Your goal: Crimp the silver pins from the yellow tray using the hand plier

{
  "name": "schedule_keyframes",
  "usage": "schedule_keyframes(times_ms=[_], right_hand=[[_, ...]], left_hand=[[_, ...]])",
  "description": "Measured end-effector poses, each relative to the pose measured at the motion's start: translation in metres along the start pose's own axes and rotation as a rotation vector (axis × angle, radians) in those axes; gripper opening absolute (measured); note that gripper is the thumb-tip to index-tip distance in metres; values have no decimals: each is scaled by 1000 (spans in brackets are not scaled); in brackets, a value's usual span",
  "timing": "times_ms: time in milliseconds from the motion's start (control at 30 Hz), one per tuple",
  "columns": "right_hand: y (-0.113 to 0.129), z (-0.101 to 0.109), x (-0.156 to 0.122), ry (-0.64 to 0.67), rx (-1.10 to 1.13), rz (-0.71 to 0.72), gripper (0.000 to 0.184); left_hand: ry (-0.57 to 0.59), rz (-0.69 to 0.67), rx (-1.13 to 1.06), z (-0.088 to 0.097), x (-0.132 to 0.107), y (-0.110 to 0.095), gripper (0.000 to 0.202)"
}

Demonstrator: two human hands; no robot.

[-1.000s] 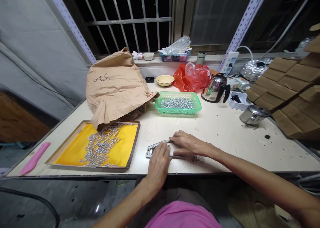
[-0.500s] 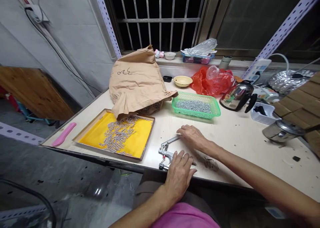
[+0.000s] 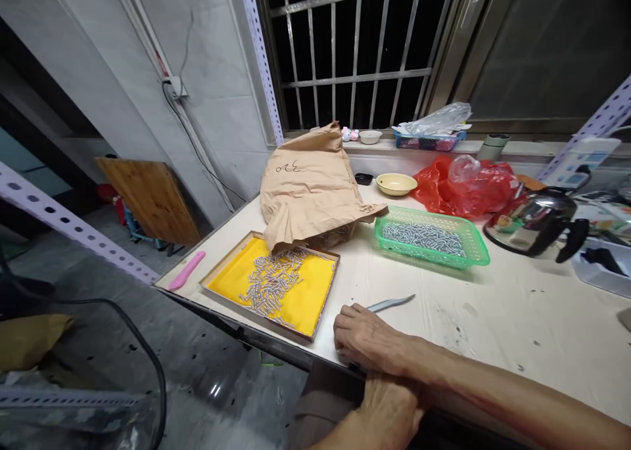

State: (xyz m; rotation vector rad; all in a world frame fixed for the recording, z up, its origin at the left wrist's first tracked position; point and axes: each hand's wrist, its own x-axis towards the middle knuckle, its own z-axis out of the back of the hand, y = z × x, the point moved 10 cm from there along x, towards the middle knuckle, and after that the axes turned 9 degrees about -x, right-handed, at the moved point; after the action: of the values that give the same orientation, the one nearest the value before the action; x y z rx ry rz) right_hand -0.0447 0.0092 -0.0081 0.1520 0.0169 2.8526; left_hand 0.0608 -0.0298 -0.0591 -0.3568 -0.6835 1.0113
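My right hand [image 3: 367,338] lies at the table's near edge with its fingers bent over a metal hand tool; only the tool's flat handle [image 3: 392,302] sticks out beyond the fingers. My left hand [image 3: 389,410] sits lower, at or under the table edge, partly beneath my right wrist, with its fingers hidden. Just left of my right hand stands a yellow-lined tray [image 3: 231,276] holding several small metal pins [image 3: 269,282]. A brown paper bag [image 3: 310,187] lies with its mouth over the tray's far side.
A green basket [image 3: 428,256] of metal pins stands behind the tool. Further back are a steel kettle [image 3: 535,223], a red plastic bag [image 3: 468,187] and a yellow bowl [image 3: 396,184]. A pink plastic piece [image 3: 187,270] lies at the table's left corner.
The view has swung left and up. My right hand has pulled back onto the tool at the table's edge, and my left hand has dropped off the tabletop below my right wrist.
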Motion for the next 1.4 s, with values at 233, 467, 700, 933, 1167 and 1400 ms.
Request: schedule_keyframes(times_ms=[233,467,700,933,1167,1400], right_hand=[[-88,133,-57,-523,14,-317,20],[-195,148,-127,-398,-530,-655,38],[-107,45,-122,-114,94,-525,29],[-53,-11,-125,139,238,-583,17],[-64,2,-118,86,122,-556,20],[-72,6,-115,116,-18,-549,19]], left_hand=[[-104,-29,45,97,8,18,24],[-210,420,433,217,12,146,23],[35,449,522,197,32,178,23],[-15,451,292,196,43,156,15],[42,910,-734,117,1,118,16],[51,933,-825,90,3,108,28]])
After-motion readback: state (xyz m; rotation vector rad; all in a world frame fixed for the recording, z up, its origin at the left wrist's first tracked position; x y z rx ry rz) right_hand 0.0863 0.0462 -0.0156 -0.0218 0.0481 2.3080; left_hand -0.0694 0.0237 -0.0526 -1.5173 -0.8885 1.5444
